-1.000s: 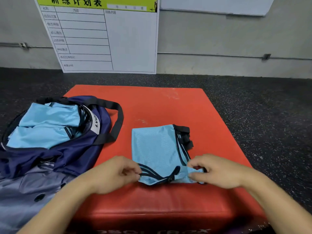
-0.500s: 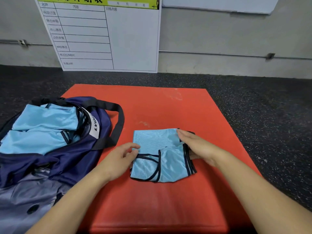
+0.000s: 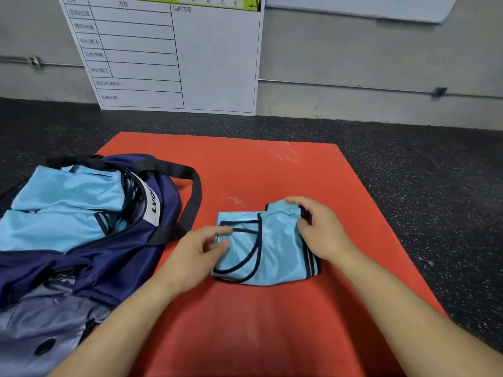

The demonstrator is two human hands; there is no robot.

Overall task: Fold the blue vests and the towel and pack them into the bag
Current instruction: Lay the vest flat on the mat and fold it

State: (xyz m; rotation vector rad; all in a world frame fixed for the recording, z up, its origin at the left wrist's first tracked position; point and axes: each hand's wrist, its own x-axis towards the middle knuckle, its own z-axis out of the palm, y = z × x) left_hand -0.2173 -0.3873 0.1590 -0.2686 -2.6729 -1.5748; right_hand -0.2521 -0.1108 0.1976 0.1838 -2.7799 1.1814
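Vest (image 3: 268,254) folded, lengthwise left-right

The folded vest (image 3: 275,254) is light blue with dark navy trim, lying on a red-orange mat (image 3: 272,170). The bag (image 3: 114,257) is navy with black straps and a grey panel; the floor (image 3: 435,172) is black, speckled white.

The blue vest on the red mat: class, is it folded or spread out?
Folded. The blue vest lies as a compact layered bundle on the red mat, both hands gripping its edges.
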